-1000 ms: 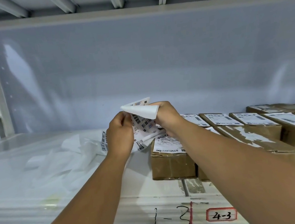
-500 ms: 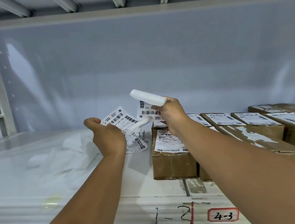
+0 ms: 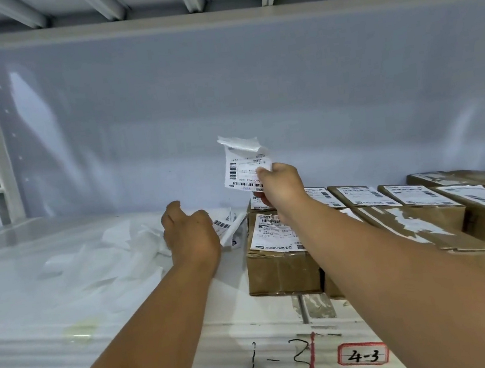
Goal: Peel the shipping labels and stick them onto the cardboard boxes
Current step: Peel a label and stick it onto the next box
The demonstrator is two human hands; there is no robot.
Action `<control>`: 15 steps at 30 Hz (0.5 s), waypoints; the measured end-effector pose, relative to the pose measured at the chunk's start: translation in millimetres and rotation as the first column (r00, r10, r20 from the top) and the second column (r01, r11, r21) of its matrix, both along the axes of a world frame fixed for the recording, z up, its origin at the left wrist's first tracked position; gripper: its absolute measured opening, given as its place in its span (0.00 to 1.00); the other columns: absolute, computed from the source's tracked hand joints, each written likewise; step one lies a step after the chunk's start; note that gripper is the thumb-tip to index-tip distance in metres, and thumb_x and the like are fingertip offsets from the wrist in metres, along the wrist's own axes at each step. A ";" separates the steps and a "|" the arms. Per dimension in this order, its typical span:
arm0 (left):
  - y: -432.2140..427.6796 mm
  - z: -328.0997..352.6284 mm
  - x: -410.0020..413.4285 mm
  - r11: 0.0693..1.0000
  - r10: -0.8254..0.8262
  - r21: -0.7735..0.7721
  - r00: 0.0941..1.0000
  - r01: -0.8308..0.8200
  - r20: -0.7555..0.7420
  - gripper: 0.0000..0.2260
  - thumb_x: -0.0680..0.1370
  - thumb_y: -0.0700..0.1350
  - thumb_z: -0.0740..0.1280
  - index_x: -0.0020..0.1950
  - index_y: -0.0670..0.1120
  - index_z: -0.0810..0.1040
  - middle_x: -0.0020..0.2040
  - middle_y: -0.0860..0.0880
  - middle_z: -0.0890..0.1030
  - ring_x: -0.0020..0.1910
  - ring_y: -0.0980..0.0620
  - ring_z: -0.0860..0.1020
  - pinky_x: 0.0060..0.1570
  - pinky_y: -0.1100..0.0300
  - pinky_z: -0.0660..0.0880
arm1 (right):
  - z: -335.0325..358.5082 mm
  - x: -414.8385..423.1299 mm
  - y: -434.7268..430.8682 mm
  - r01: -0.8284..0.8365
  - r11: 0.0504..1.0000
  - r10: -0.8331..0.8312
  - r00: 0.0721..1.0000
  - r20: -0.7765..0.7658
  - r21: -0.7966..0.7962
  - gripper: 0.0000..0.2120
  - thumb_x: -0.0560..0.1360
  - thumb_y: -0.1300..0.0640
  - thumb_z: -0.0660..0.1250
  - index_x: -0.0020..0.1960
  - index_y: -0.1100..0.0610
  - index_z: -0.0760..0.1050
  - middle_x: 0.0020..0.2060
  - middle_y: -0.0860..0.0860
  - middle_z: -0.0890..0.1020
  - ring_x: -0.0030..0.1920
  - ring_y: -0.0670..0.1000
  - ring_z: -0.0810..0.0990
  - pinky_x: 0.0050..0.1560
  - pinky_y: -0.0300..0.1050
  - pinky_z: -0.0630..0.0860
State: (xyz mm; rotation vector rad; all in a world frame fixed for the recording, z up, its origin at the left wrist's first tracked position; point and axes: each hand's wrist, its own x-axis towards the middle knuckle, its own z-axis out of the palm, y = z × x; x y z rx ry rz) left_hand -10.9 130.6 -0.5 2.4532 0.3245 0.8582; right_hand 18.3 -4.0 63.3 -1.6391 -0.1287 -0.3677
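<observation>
My right hand pinches a peeled white shipping label by its lower right corner and holds it upright in the air, its top edge curling over. It hangs just above the nearest cardboard box, which bears a label on its top. My left hand is low over the shelf left of that box, fingers curled round the remaining strip of labels, which sticks out to the right of the hand. More labelled cardboard boxes lie in rows to the right.
A heap of crumpled white backing paper lies on the white shelf to the left. The shelf's back wall stands close behind. The front rail carries handwritten marks and a red-framed tag "4-3".
My left hand has dropped from chest height to the shelf with the label strip. My right hand has pulled the peeled label free and lifted it up to the right.
</observation>
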 end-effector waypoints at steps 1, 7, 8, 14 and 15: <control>-1.3 1.9 0.4 0.999 -0.027 -0.015 0.996 0.029 0.087 0.13 0.73 0.34 0.65 0.56 0.43 0.79 0.73 0.41 0.57 0.71 0.41 0.56 0.65 0.56 0.60 | 0.1 -0.8 -0.4 -0.003 1.000 0.003 1.000 -0.002 -0.027 0.08 0.80 0.58 0.58 0.51 0.55 0.77 0.41 0.50 0.81 0.31 0.46 0.77 0.37 0.42 0.72; -13.5 18.6 -9.8 0.972 -0.121 -0.111 0.848 0.206 0.516 0.16 0.80 0.37 0.57 0.67 0.43 0.67 0.65 0.43 0.69 0.64 0.45 0.67 0.58 0.57 0.64 | 0.3 -1.4 4.9 -0.025 0.982 0.027 1.000 0.009 -0.185 0.08 0.79 0.56 0.63 0.49 0.58 0.79 0.48 0.57 0.83 0.39 0.52 0.77 0.46 0.48 0.75; -13.8 19.4 -10.5 0.974 -0.119 -0.099 0.836 0.202 0.536 0.16 0.80 0.38 0.58 0.68 0.43 0.66 0.64 0.43 0.70 0.63 0.45 0.67 0.58 0.56 0.65 | 1.9 -2.6 6.5 -0.034 0.982 0.039 0.999 0.023 -0.186 0.07 0.78 0.56 0.63 0.48 0.56 0.79 0.48 0.57 0.83 0.41 0.53 0.77 0.46 0.48 0.75; -11.7 22.7 -16.0 0.986 -0.168 0.108 0.752 0.129 0.637 0.19 0.75 0.43 0.51 0.54 0.42 0.79 0.53 0.43 0.78 0.51 0.41 0.74 0.48 0.53 0.70 | 23.2 -16.3 8.5 -0.171 0.962 0.194 0.977 0.088 -0.213 0.08 0.79 0.62 0.62 0.53 0.53 0.76 0.48 0.55 0.83 0.45 0.57 0.82 0.44 0.49 0.79; -10.7 24.7 -19.4 0.984 -0.178 0.131 0.734 0.122 0.656 0.19 0.73 0.42 0.50 0.50 0.43 0.81 0.50 0.44 0.79 0.49 0.41 0.74 0.47 0.53 0.71 | 28.3 -22.3 6.3 -0.200 0.950 0.225 0.971 0.084 -0.240 0.09 0.79 0.63 0.62 0.55 0.52 0.75 0.46 0.54 0.83 0.42 0.54 0.82 0.38 0.44 0.78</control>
